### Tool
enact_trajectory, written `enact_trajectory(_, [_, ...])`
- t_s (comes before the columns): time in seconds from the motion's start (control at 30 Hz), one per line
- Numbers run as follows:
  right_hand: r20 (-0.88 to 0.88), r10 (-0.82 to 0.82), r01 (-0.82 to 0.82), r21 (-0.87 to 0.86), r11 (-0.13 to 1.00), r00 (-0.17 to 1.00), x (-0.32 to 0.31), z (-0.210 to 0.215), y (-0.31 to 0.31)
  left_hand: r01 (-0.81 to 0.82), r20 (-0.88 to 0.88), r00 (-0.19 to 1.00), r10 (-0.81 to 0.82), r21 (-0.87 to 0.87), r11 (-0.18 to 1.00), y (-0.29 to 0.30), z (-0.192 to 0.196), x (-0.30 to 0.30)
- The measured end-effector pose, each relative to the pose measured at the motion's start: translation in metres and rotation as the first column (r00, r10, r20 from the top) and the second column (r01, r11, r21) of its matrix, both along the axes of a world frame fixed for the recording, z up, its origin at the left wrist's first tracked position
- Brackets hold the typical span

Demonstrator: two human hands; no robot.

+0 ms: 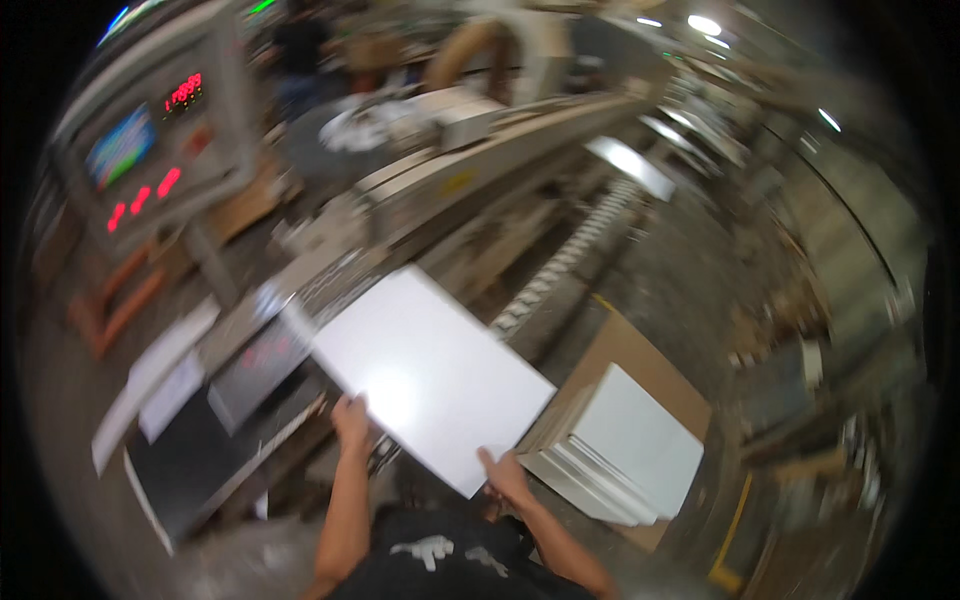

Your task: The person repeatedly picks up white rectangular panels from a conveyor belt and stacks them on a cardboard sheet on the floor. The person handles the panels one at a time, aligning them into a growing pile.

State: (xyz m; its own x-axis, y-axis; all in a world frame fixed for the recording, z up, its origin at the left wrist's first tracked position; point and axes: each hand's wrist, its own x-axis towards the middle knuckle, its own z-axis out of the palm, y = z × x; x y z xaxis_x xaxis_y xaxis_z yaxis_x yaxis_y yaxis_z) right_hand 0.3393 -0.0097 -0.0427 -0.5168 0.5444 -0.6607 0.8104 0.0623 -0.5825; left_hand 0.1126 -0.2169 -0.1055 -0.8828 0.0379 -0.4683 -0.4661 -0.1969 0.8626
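A flat white rectangular panel (430, 370) is in front of me, its glossy top reflecting a bright spot of light. My left hand (352, 424) grips its near left edge. At the near right corner my right hand (505, 474) is closed on the same panel, thumb on top and the other fingers hidden beneath. The panel's far left corner lies over the end of a long machine (500, 150); I cannot tell whether it rests there. Just right of my right hand is a stack of white panels (640, 445).
Brown board (650, 365) lies under the stack. A control box (150, 130) with a screen and red lit digits stands at the left. Below it is a dark tabletop (190, 480) with white sheets. A roller track (565, 258) runs along the machine. The picture is motion-blurred.
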Motion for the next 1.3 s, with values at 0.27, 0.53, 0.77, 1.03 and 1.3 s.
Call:
enact_trajectory(0.27, [-0.271,0.042,-0.085,-0.149,0.985,0.962,-0.009,-0.040,0.074,0.004,0.006,1.000,-0.003,-0.126,0.992,0.056,-0.015,-0.027])
enact_trajectory(0.53, [-0.294,0.100,-0.088,0.053,0.995,0.951,0.201,-0.156,0.144,-0.212,-0.665,0.717,-0.211,-0.496,0.842,0.205,0.050,0.031])
enact_trajectory(0.77, [0.433,-0.644,0.635,0.188,0.749,0.631,0.563,-0.312,0.077,0.677,-0.453,0.471,-0.757,-0.365,0.639,0.417,-0.051,0.187])
enact_trajectory(1.03, [0.242,-0.953,0.959,0.168,0.228,0.184,0.736,-0.343,-0.112,0.935,0.057,0.297,-0.953,-0.220,0.278,0.508,-0.195,0.267])
enact_trajectory(1.3, [0.318,-0.821,0.834,0.136,0.535,0.475,0.553,-0.295,-0.161,0.762,0.185,0.371,-0.910,-0.621,0.185,0.496,-0.162,0.256])
